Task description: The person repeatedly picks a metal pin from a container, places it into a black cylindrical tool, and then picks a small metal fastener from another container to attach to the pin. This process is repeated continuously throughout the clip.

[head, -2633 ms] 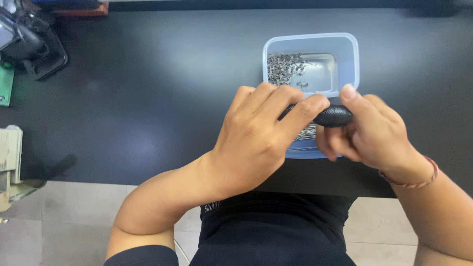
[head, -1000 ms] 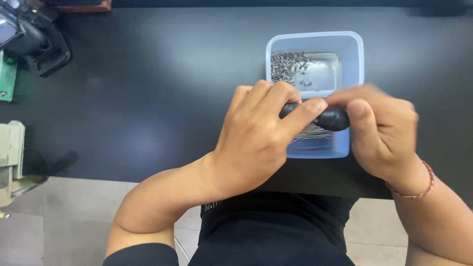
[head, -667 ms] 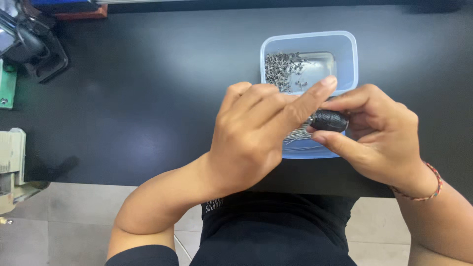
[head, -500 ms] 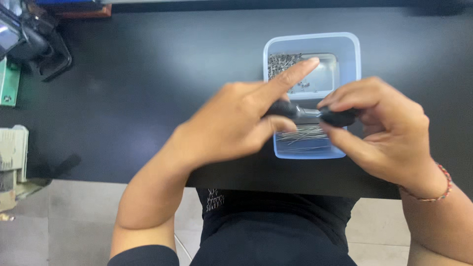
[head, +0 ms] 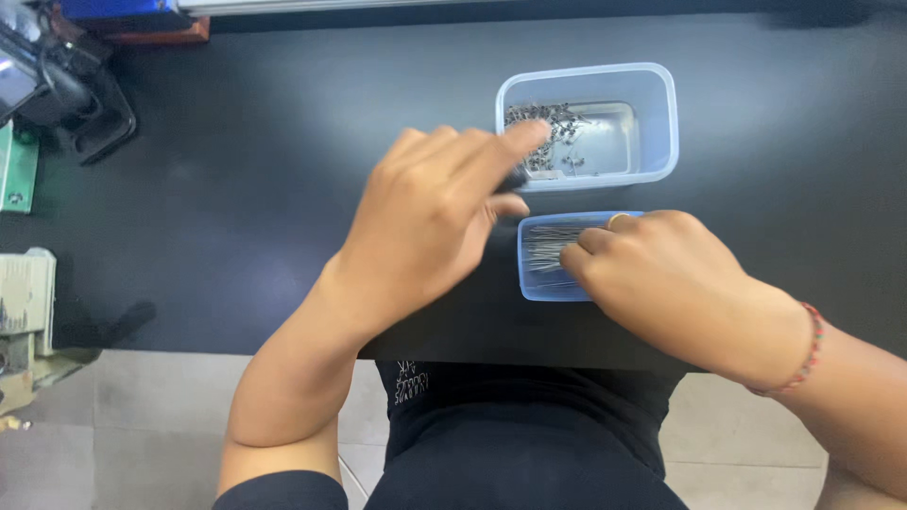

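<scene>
My left hand (head: 425, 222) reaches forward over the black table (head: 236, 217). Its index finger lies on the near left corner of a clear blue-tinted tub (head: 661, 123) that holds a heap of small metal parts (head: 548, 132). A small black object (head: 515, 179) shows pinched between that finger and the thumb, mostly hidden. My right hand (head: 661, 274) rests with curled fingers on a smaller clear tray (head: 534, 283) of thin metal pins (head: 548, 250), covering its right half. Its fingertips are hidden.
A black device (head: 57, 85) sits at the far left corner, with a green item (head: 14, 170) and a beige machine (head: 24, 312) along the left edge. A blue bar (head: 123, 9) runs along the back. The table's near edge meets my torso above a tiled floor.
Both hands held the black object together over the tubs. Now they have parted: my left hand has moved up to the parts tub, and my right has dropped onto the pin tray.
</scene>
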